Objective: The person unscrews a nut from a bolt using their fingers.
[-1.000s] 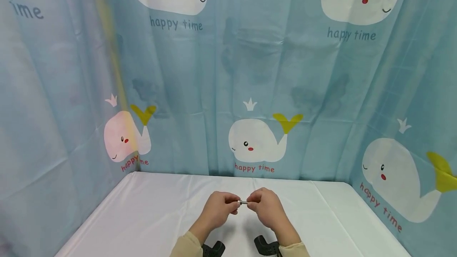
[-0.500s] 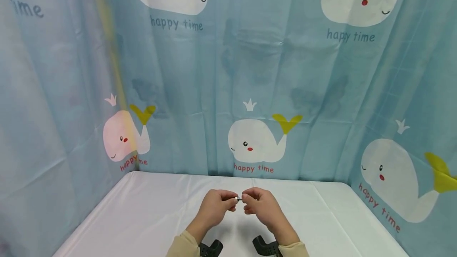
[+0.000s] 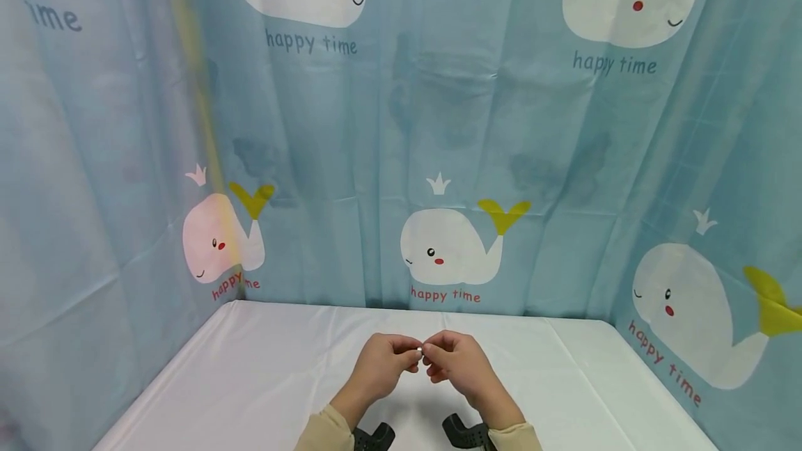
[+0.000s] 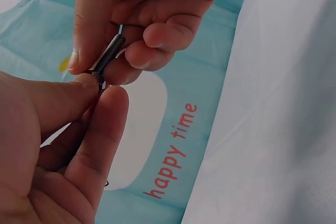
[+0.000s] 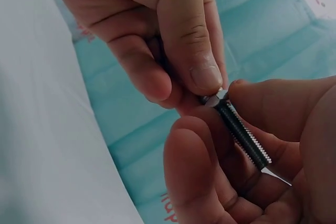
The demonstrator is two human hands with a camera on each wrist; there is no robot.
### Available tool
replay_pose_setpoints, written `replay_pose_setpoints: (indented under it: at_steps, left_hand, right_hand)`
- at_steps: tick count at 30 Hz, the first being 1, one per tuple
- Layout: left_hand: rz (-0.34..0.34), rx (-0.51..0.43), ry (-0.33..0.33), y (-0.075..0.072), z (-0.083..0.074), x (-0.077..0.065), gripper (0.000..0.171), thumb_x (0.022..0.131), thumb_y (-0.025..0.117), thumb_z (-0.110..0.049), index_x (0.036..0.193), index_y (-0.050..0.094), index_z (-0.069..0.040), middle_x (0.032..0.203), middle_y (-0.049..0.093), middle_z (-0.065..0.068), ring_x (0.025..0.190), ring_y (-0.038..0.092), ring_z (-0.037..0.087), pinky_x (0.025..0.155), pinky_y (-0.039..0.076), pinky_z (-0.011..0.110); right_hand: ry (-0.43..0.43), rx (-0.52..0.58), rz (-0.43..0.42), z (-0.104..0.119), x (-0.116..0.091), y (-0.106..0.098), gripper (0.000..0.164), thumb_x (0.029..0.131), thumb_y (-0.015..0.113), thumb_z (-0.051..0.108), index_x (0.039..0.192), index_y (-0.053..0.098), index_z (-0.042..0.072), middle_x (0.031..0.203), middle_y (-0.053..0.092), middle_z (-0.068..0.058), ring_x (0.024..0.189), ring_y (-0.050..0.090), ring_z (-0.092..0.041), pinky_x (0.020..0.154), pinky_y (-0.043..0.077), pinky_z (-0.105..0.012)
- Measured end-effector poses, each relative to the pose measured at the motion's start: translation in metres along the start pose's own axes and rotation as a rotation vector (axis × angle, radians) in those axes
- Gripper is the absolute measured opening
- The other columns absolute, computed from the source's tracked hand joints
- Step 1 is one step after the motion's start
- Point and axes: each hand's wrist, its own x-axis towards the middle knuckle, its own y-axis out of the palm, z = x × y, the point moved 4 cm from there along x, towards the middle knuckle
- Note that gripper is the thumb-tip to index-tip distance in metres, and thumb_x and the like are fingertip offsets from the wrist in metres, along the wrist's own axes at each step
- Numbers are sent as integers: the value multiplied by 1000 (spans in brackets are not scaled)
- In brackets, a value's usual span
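Note:
In the head view my left hand (image 3: pixel 379 365) and right hand (image 3: pixel 462 366) meet fingertip to fingertip above the white table. Between them shows a speck of a metal bolt (image 3: pixel 420 351). My left thumb and finger pinch its head end, mostly hidden in the right wrist view. A silvery hex nut (image 5: pixel 217 98) sits there, and my right thumb and forefinger pinch it. The dark threaded shaft (image 4: pixel 110 54) sticks out past the nut toward my right palm, apart from it. A thin shiny tip (image 5: pixel 275 176) shows beyond the threads.
A white cloth covers the table (image 3: pixel 250 381). Behind it and at both sides hangs a blue curtain (image 3: pixel 332 242) with whale prints. A black wrist mount (image 3: pixel 374 437) sits at my left sleeve, another black mount (image 3: pixel 465 431) at my right.
My right fingers have moved left along the shaft, right up to my left fingertips. The stretch of metal seen between the hands has shrunk to a speck. My left hand keeps its pinch.

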Motion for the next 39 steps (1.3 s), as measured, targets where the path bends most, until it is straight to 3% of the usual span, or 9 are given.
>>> replay_pose_setpoints:
  at_steps: [13, 24, 34, 39]
  left_hand:
    - [2, 70, 13, 0, -2, 2, 11, 93, 71, -11, 100, 78, -9, 86, 71, -3, 73, 68, 14, 74, 56, 40]
    - [-2, 27, 26, 1, -5, 0, 11, 92, 71, -10, 101, 78, -7, 88, 72, -1, 73, 69, 15, 73, 57, 41]
    - [-9, 51, 34, -1, -6, 1, 12, 93, 72, -14, 101, 78, -9, 89, 72, -1, 73, 68, 13, 72, 57, 38]
    - [-21, 46, 31, -3, -6, 2, 12, 93, 72, -15, 102, 78, -10, 90, 73, 1, 74, 69, 13, 72, 57, 37]
  right_hand:
    - [80, 86, 7, 0, 3, 3, 26, 96, 68, 21, 101, 66, -5, 86, 67, -12, 71, 64, -21, 65, 57, -33]
    - [73, 76, -14, 0, 3, 1, 22, 95, 70, 19, 99, 66, -3, 86, 67, -12, 73, 64, -21, 66, 57, -33]
    - [24, -4, -49, 6, 2, -1, 16, 92, 71, 13, 102, 67, 1, 92, 65, -11, 79, 62, -25, 69, 55, -37]
    - [31, 5, -92, 7, 2, -3, 25, 94, 69, 21, 109, 67, 1, 96, 67, -11, 76, 64, -25, 66, 56, -36]
